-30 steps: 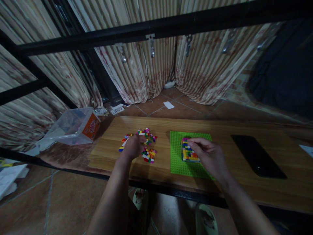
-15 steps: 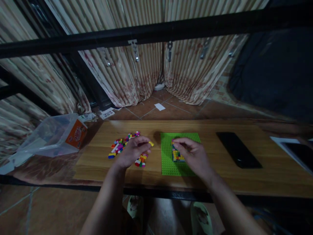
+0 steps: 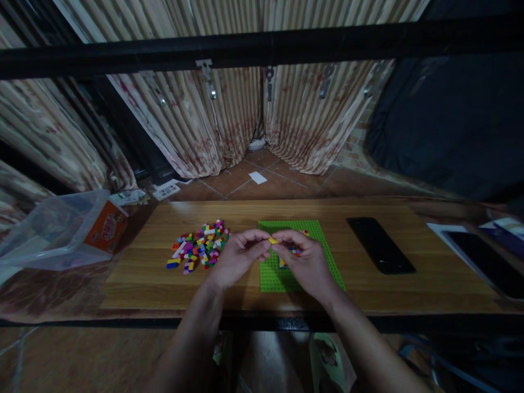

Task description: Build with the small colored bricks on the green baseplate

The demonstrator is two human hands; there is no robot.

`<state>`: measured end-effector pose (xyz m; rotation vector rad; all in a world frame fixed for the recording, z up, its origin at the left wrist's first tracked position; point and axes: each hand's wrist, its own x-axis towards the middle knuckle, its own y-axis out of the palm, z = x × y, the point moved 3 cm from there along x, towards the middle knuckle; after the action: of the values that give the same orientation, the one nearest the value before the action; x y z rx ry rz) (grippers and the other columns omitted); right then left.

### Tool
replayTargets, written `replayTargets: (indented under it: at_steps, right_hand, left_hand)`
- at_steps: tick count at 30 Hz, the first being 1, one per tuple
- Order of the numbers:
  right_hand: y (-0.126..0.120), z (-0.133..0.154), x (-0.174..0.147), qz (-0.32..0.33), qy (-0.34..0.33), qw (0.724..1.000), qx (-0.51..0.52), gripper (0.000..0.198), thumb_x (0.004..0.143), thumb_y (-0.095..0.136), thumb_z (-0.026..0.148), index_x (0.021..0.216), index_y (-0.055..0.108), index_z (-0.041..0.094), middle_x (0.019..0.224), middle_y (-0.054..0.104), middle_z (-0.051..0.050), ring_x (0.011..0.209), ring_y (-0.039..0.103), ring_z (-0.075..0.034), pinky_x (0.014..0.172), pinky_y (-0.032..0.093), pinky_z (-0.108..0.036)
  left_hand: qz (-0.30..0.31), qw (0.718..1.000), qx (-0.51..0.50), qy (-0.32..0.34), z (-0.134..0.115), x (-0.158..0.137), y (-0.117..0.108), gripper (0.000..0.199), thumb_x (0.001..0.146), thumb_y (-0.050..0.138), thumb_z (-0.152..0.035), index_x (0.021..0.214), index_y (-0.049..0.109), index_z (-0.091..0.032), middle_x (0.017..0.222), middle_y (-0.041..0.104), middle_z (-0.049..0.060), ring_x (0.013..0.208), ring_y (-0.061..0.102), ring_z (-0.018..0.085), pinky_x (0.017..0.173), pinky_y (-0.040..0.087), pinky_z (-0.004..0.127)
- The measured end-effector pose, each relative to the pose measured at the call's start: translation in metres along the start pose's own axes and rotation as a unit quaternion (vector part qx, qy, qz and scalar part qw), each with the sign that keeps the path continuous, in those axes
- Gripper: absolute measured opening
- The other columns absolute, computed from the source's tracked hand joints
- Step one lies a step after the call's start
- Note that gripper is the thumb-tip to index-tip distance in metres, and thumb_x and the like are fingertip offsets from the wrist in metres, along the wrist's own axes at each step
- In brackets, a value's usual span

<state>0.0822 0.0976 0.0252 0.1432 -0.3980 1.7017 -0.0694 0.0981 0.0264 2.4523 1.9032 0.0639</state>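
Observation:
My left hand (image 3: 241,255) and my right hand (image 3: 306,262) meet above the left part of a green studded baseplate (image 3: 270,281). Between their fingertips is a small yellow toy brick (image 3: 273,240), pinched from both sides. On the baseplate, a low structure of colourful bricks (image 3: 282,262) is mostly covered by my right hand. To the left of my left hand, a loose pile of mixed bricks (image 3: 200,246) lies on the wooden table.
The wooden table (image 3: 143,284) also carries a black phone-like slab (image 3: 380,245), right of the baseplate. Farther right lies a dark tablet-like device (image 3: 483,262) on white paper. A clear plastic bin (image 3: 53,229) with an orange label stands beyond the table's left end.
My left hand has moved right with the yellow brick, over the baseplate. My right hand has come off the brick structure and now grips the yellow brick too. The view has shifted slightly.

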Motion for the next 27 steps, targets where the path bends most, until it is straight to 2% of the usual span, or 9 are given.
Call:
replayTargets:
  at_steps: [7, 14, 18, 22, 24, 27]
  right_hand:
    - [-0.002, -0.002, -0.001, -0.004, -0.007, 1.0, -0.003, 0.015, 0.079, 0.066, 0.024, 0.094, 0.067, 0.022, 0.077, 0.07, 0.001, 0.07, 0.062, -0.013, 0.069, 0.049, -0.026]
    - [-0.011, 0.0, 0.0, 0.003, 0.008, 1.0, -0.012, 0.019, 0.079, 0.065, 0.027, 0.096, 0.07, 0.023, 0.083, 0.071, -0.001, 0.076, 0.064, -0.016, 0.072, 0.05, -0.029]
    - [-0.029, -0.007, 0.005, -0.08, 0.018, 0.996, -0.021, 0.014, 0.078, 0.065, 0.03, 0.088, 0.072, 0.022, 0.084, 0.071, -0.003, 0.076, 0.064, -0.017, 0.071, 0.051, -0.03]
    - [-0.048, -0.011, 0.01, -0.192, 0.037, 0.981, 0.015, 0.014, 0.07, 0.071, 0.032, 0.079, 0.072, 0.02, 0.077, 0.071, -0.002, 0.072, 0.064, -0.017, 0.071, 0.051, -0.032]
    - [-0.053, -0.013, 0.012, -0.217, 0.058, 0.974, 0.026, 0.015, 0.067, 0.074, 0.032, 0.077, 0.072, 0.02, 0.076, 0.071, -0.002, 0.071, 0.064, -0.017, 0.07, 0.051, -0.033]
    - [-0.054, -0.015, 0.013, -0.218, 0.064, 0.973, 0.039, 0.016, 0.065, 0.074, 0.031, 0.077, 0.072, 0.02, 0.074, 0.071, -0.002, 0.068, 0.063, -0.017, 0.068, 0.051, -0.033]
  left_hand:
    - [0.015, 1.0, 0.012, 0.012, 0.003, 0.004, 0.004, 0.021, 0.079, 0.068, -0.034, 0.083, 0.066, -0.013, 0.066, 0.062, 0.0, 0.061, 0.055, 0.009, 0.06, 0.044, 0.021]
    - [-0.004, 0.999, -0.031, -0.034, 0.007, 0.003, 0.005, 0.026, 0.075, 0.071, -0.039, 0.081, 0.067, -0.014, 0.066, 0.062, 0.0, 0.06, 0.057, 0.011, 0.06, 0.046, 0.023]
    - [-0.051, 0.998, 0.013, -0.039, 0.018, 0.006, 0.001, 0.021, 0.072, 0.072, -0.032, 0.081, 0.066, -0.014, 0.071, 0.065, 0.002, 0.063, 0.061, 0.013, 0.058, 0.046, 0.023]
    - [-0.059, 0.993, 0.105, -0.006, 0.03, 0.011, 0.001, 0.01, 0.075, 0.067, -0.026, 0.076, 0.066, -0.015, 0.067, 0.065, 0.001, 0.062, 0.058, 0.012, 0.06, 0.044, 0.023]
    - [-0.057, 0.989, 0.139, 0.012, 0.033, 0.013, 0.004, 0.01, 0.075, 0.065, -0.025, 0.074, 0.066, -0.016, 0.066, 0.065, 0.0, 0.062, 0.057, 0.012, 0.061, 0.044, 0.023]
    - [-0.051, 0.986, 0.156, 0.027, 0.035, 0.017, 0.011, 0.009, 0.075, 0.066, -0.025, 0.074, 0.066, -0.016, 0.069, 0.065, 0.001, 0.065, 0.058, 0.013, 0.063, 0.044, 0.024]
